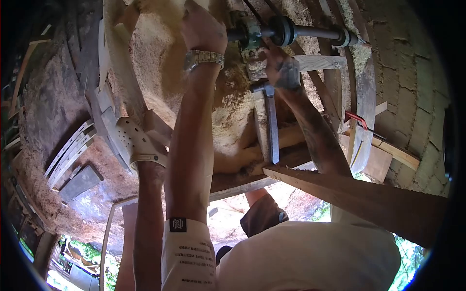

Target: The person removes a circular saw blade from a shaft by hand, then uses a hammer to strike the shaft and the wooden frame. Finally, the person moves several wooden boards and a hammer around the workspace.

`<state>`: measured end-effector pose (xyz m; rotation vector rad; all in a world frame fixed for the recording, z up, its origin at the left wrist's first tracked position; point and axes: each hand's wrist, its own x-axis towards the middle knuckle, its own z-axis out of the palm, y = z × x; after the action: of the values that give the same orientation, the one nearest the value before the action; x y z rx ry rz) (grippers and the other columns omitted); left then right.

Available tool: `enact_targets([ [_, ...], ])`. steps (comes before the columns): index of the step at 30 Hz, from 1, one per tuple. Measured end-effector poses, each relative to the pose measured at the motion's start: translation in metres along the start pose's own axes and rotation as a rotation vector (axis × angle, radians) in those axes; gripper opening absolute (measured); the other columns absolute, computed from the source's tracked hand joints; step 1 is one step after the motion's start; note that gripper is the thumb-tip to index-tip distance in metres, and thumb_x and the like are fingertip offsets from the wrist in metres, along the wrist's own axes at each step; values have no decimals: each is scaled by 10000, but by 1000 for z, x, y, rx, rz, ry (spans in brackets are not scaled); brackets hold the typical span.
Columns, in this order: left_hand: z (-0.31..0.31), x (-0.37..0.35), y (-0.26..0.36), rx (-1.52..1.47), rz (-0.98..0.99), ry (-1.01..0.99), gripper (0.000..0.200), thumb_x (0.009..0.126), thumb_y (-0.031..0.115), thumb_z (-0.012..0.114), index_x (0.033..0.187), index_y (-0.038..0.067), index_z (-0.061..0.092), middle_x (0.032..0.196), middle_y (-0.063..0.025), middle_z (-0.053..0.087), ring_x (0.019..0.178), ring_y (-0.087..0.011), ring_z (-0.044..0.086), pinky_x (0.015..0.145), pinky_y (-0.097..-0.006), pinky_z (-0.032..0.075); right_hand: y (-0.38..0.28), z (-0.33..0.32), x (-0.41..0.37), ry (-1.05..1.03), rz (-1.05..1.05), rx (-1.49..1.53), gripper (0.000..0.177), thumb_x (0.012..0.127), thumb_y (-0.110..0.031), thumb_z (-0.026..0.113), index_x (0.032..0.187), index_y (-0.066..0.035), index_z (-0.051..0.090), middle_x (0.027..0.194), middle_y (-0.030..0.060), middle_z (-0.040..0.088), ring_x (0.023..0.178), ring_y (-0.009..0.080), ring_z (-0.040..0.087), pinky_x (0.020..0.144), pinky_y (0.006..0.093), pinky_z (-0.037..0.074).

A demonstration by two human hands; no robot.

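Shaft [310, 33] over wooden wheel [361, 97]; left hand [201, 29] fisted at end, right hand [281, 68] grip unclear; hammer [271, 126] beneath.

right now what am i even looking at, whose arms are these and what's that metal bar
One camera, worn on the person's head, looks down along their own arms. No machine, just two bare hands. The left hand, with a watch, presses by the end of a metal axle in a wooden rim. The right hand sits on a board under it, a hammer-like tool just below. Whether either grips is unclear. A foot in a clog rests on dusty ground.
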<state>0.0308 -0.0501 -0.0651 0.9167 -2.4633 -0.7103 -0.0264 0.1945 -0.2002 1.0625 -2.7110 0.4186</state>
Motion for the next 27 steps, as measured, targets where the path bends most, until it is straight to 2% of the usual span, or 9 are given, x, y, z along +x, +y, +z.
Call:
enact_targets([
  [2, 2, -1, 6, -33, -23, -8, 481, 801, 136, 738, 1176, -54, 503, 913, -291, 685, 859, -448, 700, 719, -495, 610, 0, 0, -4, -8, -12, -3, 415, 941, -188, 635, 1241, 67, 507, 1039, 227, 634, 750, 346, 666, 589, 383, 541],
  [4, -1, 2, 6, -61, -56, -33, 491, 794, 138, 745, 1175, -54, 501, 903, -290, 686, 856, -447, 700, 722, -493, 609, -36, -44, 20, -27, 86, 230, 342, 949, -175, 623, 1179, 57, 523, 985, 221, 622, 736, 344, 653, 566, 358, 520],
  [7, -2, 1, 4, 22, -30, -46, 477, 799, 129, 735, 1171, -56, 500, 898, -296, 688, 848, -446, 701, 726, -490, 608, -6, 12, 1, 83, 44, 522, 168, 933, -88, 580, 1061, 20, 570, 957, 194, 620, 721, 330, 649, 533, 356, 478],
  [10, 2, 3, 1, 6, -46, -64, 449, 805, 172, 732, 1136, -59, 535, 900, -306, 686, 851, -447, 700, 729, -496, 605, -39, -19, 13, 2, 124, 452, 29, 907, -45, 545, 908, -16, 542, 837, 144, 612, 677, 325, 640, 538, 357, 448],
  [11, 2, 3, 3, 10, -64, -59, 486, 791, 151, 720, 1180, -56, 515, 953, -291, 677, 904, -436, 683, 779, -491, 577, -47, -17, 13, 82, 111, 331, 34, 907, -43, 534, 882, -20, 533, 800, 141, 606, 671, 329, 640, 543, 357, 449],
  [13, 4, 4, 8, 19, -98, -51, 574, 763, 108, 694, 1268, -52, 474, 1058, -260, 659, 1012, -415, 647, 881, -481, 521, -61, -14, 15, 127, 214, 269, 56, 909, -42, 518, 861, -19, 534, 752, 147, 603, 670, 341, 641, 561, 368, 464],
  [15, 2, 7, 10, -2, -137, -78, 585, 758, 72, 689, 1276, -59, 453, 1054, -264, 656, 1009, -416, 645, 881, -486, 520, -73, -22, 27, 59, 443, 387, 72, 915, -46, 509, 873, -12, 557, 728, 167, 609, 681, 357, 647, 587, 388, 494],
  [24, 18, 20, -1, 72, -63, -18, 535, 777, 88, 663, 1242, -98, 474, 1035, -295, 653, 1006, -445, 635, 862, -501, 520, -48, -37, 27, 168, 204, 468, 159, 975, -152, 577, 932, -13, 641, 750, 199, 654, 673, 369, 662, 574, 428, 526],
  [27, 49, 39, -20, 75, -95, 15, 481, 771, 82, 652, 1196, -101, 519, 1030, -299, 652, 994, -453, 638, 846, -502, 524, -51, -69, 36, 42, 269, 367, 133, 969, -141, 594, 980, -29, 665, 747, 190, 667, 749, 338, 693, 594, 424, 540],
])
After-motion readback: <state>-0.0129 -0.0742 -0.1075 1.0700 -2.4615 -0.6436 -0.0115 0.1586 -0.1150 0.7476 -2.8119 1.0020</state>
